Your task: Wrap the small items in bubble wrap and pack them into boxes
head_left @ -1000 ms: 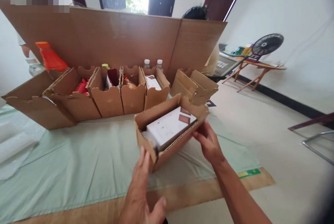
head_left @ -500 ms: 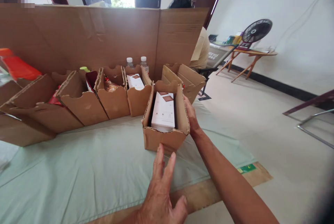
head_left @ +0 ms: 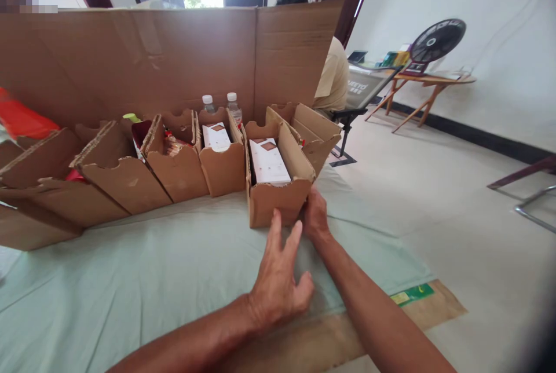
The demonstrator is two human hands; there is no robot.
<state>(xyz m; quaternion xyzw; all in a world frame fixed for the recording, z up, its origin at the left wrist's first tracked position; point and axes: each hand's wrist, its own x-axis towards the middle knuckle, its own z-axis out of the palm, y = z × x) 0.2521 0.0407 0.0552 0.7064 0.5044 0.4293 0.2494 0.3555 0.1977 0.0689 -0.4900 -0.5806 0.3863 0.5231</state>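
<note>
An open-topped cardboard box with a white carton inside stands at the right end of a row of boxes, its front a little nearer than theirs. My left hand is in front of it, fingers spread, fingertips at its front face, holding nothing. My right hand is at the box's lower right side with its fingers curled; the fingertips are partly hidden behind the box, so their grip cannot be made out. Just left stands another box holding a similar white carton.
Several more cardboard boxes run leftward on the pale green cloth. Behind them rise a cardboard panel and two bottles. Another box stands at right. Beyond are a seated person and a fan on a small table.
The box with the white carton has moved back toward the row. My right hand has slid down to its lower front corner, and my left hand has moved forward with it.
</note>
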